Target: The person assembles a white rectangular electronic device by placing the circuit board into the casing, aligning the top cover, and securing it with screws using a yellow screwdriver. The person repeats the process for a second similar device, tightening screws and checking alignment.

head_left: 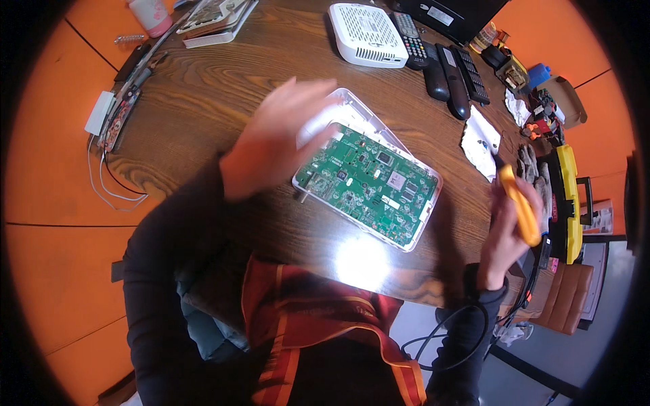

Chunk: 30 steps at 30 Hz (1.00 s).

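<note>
Two hands are up over a round wooden surface (223, 81). The left hand (281, 139) is blurred and hovers near the middle of the surface, its fingers (308, 91) spread apart and clamped on nothing, reaching over the upper left end of an opened white plastic case (416, 233). That case lies tilted at the surface's centre, and a green circuit board (369, 183) sits inside it, components facing up. Whether the hand actually touches the case rim cannot be told through the blur.

At the right edge of the surface, the right hand (504, 233) is raised with its fingers closed around an orange-handled screwdriver (520, 206), the dark tip pointing up and away from the person.

Toward the far edge of the surface rests a white vented box (365, 34), and just beside it on the right lie several dark remote controls (450, 74). A crumpled white cloth (481, 142) lies near the right edge, between the remotes and the screwdriver. At the far left edge a white adapter with thin cables (101, 128) hangs over the rim. Off the surface to the right stands a yellow and black toolbox (569, 196).
</note>
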Each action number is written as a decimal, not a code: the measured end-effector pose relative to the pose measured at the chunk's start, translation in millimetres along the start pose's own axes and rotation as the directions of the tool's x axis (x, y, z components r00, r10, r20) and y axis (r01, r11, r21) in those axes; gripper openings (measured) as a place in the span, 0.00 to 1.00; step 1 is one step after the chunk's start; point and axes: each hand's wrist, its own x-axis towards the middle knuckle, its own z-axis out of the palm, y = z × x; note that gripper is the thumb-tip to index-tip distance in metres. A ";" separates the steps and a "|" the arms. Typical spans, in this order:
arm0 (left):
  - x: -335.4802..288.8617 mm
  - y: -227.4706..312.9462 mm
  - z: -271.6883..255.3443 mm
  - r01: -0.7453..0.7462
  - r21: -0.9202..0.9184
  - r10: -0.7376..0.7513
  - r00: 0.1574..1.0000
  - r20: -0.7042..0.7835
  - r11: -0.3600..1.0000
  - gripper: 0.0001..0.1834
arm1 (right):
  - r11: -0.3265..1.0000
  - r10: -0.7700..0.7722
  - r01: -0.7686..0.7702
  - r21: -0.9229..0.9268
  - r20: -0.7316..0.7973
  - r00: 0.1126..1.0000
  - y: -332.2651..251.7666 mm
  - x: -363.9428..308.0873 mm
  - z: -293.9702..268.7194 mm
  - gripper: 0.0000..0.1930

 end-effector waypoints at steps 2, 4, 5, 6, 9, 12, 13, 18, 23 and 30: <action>22.3 -25.3 8.3 0.165 -0.220 -0.162 0.986 0.034 0.961 0.21 | 0.996 0.068 -0.074 0.059 0.095 0.993 2.7 1.2 24.0 0.09; 25.9 -37.5 20.1 0.237 -0.373 -0.217 0.971 0.095 0.897 0.21 | 0.949 0.156 -0.200 0.243 0.189 0.970 4.7 -0.5 34.6 0.08; 25.8 -41.8 24.7 0.318 -0.433 -0.277 0.948 0.157 0.843 0.20 | 0.939 0.144 -0.195 0.285 0.190 0.971 5.7 -3.6 37.9 0.07; 23.5 -44.5 27.9 0.331 -0.450 -0.299 0.944 0.143 0.830 0.21 | 0.914 0.135 -0.207 0.349 0.218 0.966 6.4 -5.3 37.6 0.08; 12.2 -44.1 32.5 0.382 -0.541 -0.344 0.923 0.174 0.749 0.27 | 0.968 0.234 -0.249 0.040 0.233 0.944 11.3 -11.5 39.3 0.14; 6.6 -33.1 40.4 0.388 -0.769 -0.442 0.884 0.154 0.509 0.30 | 0.891 0.449 -0.443 -0.101 0.344 0.825 10.5 -16.3 38.5 0.16; 3.9 -27.8 41.5 0.416 -0.759 -0.439 0.878 0.192 0.501 0.30 | 0.949 0.252 -0.163 -0.270 0.338 0.907 10.6 -16.2 39.4 0.18; -12.0 8.2 55.1 0.360 -0.889 -0.483 0.854 0.191 0.284 0.24 | 0.888 0.437 -0.458 0.032 0.249 0.864 10.9 -12.0 37.3 0.20; -15.7 17.2 52.9 0.343 -0.919 -0.444 0.866 0.230 0.193 0.24 | 0.853 0.460 -0.494 0.168 0.205 0.864 18.0 -5.7 24.9 0.20; -12.1 10.7 44.5 0.368 -0.868 -0.427 0.879 0.210 0.332 0.27 | 0.834 0.377 -0.380 0.399 0.090 0.922 25.0 -5.3 16.3 0.23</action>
